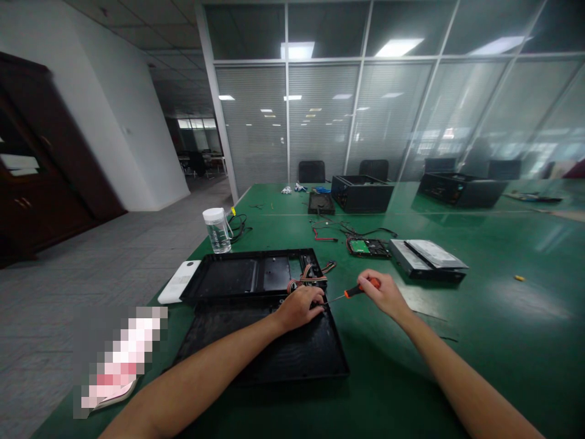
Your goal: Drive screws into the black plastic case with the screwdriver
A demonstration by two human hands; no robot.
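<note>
My right hand is grasping a screwdriver, pointing it toward my left hand, whose grip I cannot tell, above the black casing.

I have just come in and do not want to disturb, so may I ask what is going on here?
A person is working over an open black case. The right hand grips a screwdriver, its shaft pointing toward the fingers of the left hand. That hand is at the case's right side, close to striped wires; what its fingertips touch is hard to tell. A bottle stands beyond the case.
</note>
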